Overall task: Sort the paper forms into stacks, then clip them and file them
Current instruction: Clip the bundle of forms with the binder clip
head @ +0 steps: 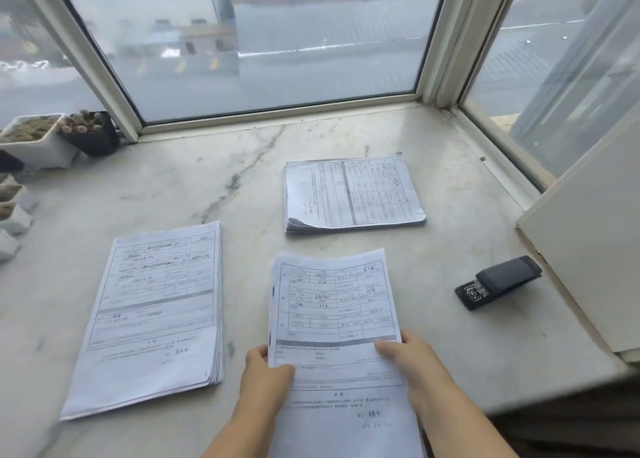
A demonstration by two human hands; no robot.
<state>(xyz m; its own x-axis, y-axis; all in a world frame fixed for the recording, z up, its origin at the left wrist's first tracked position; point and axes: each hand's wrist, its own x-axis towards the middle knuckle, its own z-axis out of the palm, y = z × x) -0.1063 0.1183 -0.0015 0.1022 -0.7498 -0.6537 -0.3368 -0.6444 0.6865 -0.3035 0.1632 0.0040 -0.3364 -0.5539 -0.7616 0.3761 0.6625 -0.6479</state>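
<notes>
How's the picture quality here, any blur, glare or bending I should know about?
Head view: daylight from the window is soft, with faint shadows beside the stapler; the street outside looks hazy; the window frames bow from the wide lens; print on the held forms and both stacks is too soft to read.

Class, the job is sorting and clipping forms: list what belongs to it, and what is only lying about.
Job: held forms, left hand, right hand, left stack, far stack, stapler.
Lying about: white pot, black pot.
</notes>
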